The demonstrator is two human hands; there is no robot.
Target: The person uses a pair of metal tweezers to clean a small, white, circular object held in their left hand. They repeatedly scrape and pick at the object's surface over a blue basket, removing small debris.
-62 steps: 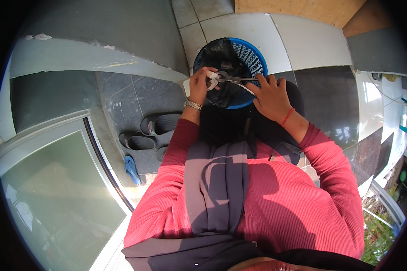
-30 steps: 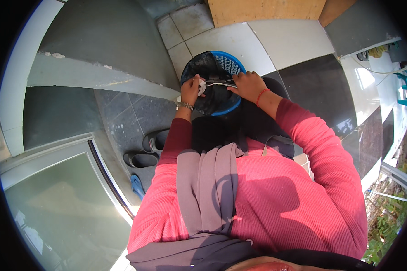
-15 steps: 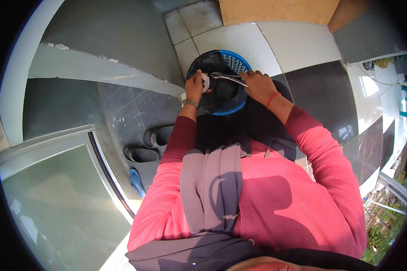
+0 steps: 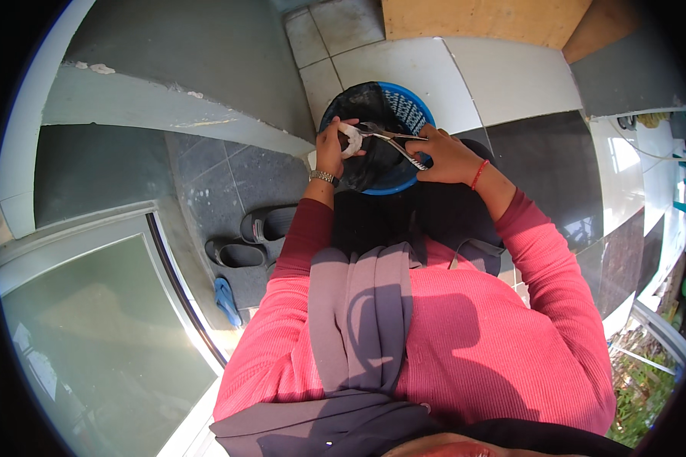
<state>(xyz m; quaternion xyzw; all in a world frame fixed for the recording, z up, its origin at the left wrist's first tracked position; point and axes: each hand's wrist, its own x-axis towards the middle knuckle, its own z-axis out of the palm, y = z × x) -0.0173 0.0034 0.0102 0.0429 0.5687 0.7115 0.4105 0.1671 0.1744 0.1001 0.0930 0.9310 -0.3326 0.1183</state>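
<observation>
Pinching small pale round lump, left hand [image 4: 332, 148] fingers; right hand [image 4: 446, 156] gripping metal scissors [image 4: 392, 142].

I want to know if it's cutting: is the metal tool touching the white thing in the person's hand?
Touching. The head view shows the metal tool tip meeting the white thing held in the left hand.

No packages, labels, signs or screens anywhere around me. Nothing printed shows on the floor either.
</observation>
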